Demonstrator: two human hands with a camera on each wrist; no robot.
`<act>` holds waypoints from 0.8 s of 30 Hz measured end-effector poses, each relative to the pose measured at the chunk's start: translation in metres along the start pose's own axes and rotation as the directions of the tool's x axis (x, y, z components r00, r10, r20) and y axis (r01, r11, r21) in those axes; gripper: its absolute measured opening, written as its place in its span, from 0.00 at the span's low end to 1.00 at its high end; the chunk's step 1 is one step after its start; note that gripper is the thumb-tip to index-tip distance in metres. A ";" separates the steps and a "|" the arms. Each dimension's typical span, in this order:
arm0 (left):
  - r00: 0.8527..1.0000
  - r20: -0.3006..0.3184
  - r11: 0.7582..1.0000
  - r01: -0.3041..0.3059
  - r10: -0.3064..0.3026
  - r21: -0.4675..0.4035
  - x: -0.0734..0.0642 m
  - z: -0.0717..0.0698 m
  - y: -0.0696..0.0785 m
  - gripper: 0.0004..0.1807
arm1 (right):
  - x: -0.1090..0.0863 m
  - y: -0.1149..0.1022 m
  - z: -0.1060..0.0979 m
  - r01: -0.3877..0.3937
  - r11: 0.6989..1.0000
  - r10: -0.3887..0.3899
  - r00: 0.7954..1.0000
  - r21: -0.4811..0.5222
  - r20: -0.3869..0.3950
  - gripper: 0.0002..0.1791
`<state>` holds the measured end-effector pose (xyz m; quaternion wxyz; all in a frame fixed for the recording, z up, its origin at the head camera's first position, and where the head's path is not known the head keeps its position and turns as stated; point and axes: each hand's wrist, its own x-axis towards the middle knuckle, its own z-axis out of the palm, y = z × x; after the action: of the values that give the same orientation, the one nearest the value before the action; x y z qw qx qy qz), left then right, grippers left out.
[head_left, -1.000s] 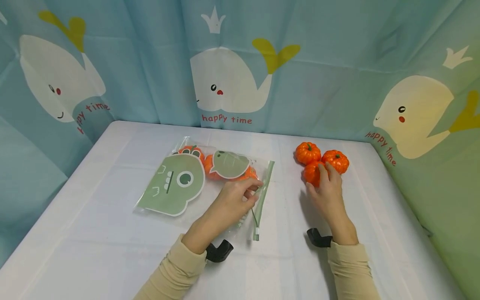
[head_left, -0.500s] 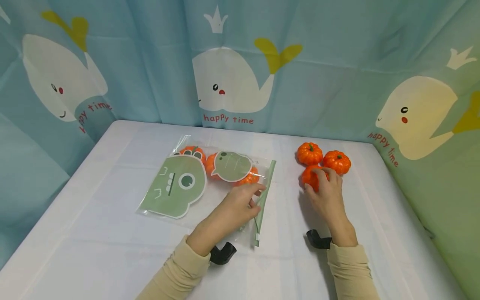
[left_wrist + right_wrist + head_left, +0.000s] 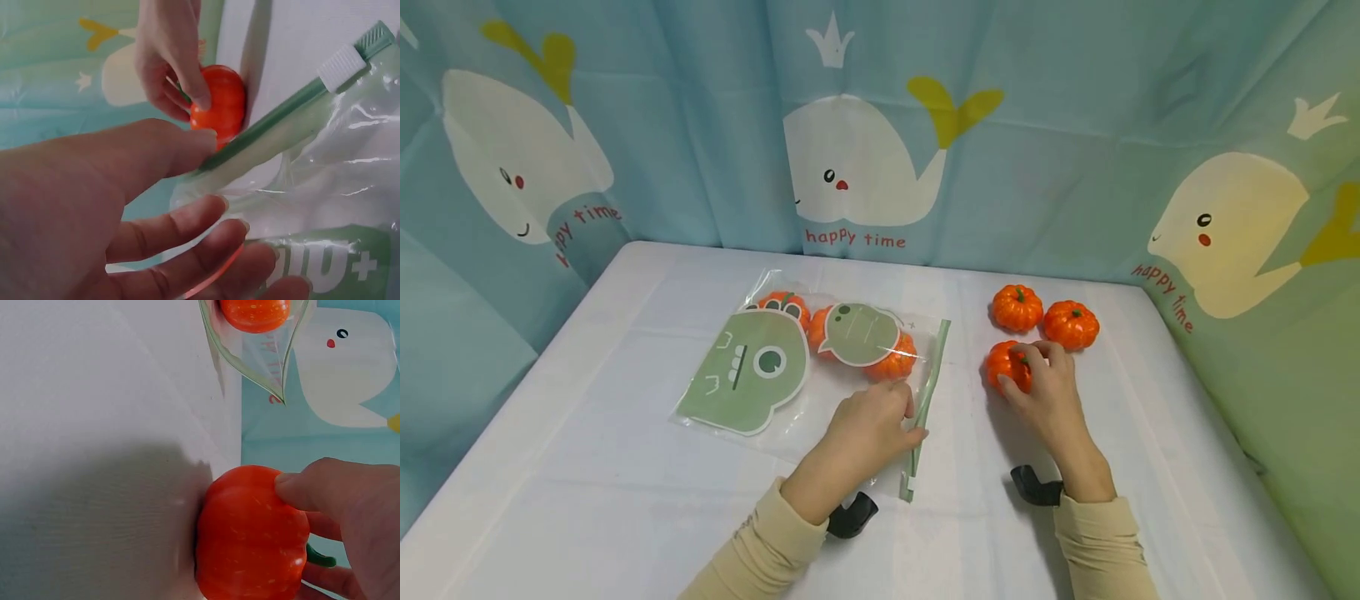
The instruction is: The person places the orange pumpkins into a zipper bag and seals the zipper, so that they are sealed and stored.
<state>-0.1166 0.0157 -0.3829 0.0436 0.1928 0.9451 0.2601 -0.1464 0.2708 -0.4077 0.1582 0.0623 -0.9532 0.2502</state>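
Observation:
My right hand (image 3: 1051, 396) pinches a small orange toy pumpkin (image 3: 1007, 367) between thumb and fingers, the thumb (image 3: 294, 487) pressing its side. The green stem (image 3: 320, 556) shows beside the fingers in the right wrist view. A clear zip bag (image 3: 790, 433) with green monster prints lies to the left, several pumpkins (image 3: 891, 362) inside. At its mouth is my left hand (image 3: 868, 421), thumb spread from the fingers, thumb tip right at the green zip strip (image 3: 275, 119). A white slider (image 3: 342, 67) sits near the strip's end. The right wrist view shows the bag's edges parted.
Two more toy pumpkins, one at the back (image 3: 1017, 308) and one to its right (image 3: 1071, 325), stand on the white-covered table (image 3: 587, 517). A blue-green whale-print curtain (image 3: 700, 125) hangs behind and along the sides.
The right hand has drawn its pumpkin left and toward the front, away from the other two. The left hand has shifted toward the front along the bag's mouth.

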 end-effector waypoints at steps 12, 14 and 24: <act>0.998 -0.050 1.000 -0.024 0.024 -0.018 0.001 -0.002 -0.002 0.06 | 0.000 0.000 0.001 -0.071 0.997 0.068 0.992 0.022 0.111 0.29; 0.999 -0.047 0.997 -0.017 0.013 -0.080 0.003 -0.005 -0.003 0.03 | 0.000 0.000 0.001 -0.082 0.996 0.078 0.989 0.021 0.122 0.29; 0.998 -0.059 0.942 0.000 -0.021 -0.336 0.006 -0.018 -0.003 0.14 | 0.002 -0.001 0.000 -0.080 0.996 0.074 0.989 0.042 0.128 0.29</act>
<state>-0.1267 0.0066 -0.3686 0.0478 0.1693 0.8888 0.4232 -0.1481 0.2701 -0.4071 0.0864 0.0450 -0.9568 0.2740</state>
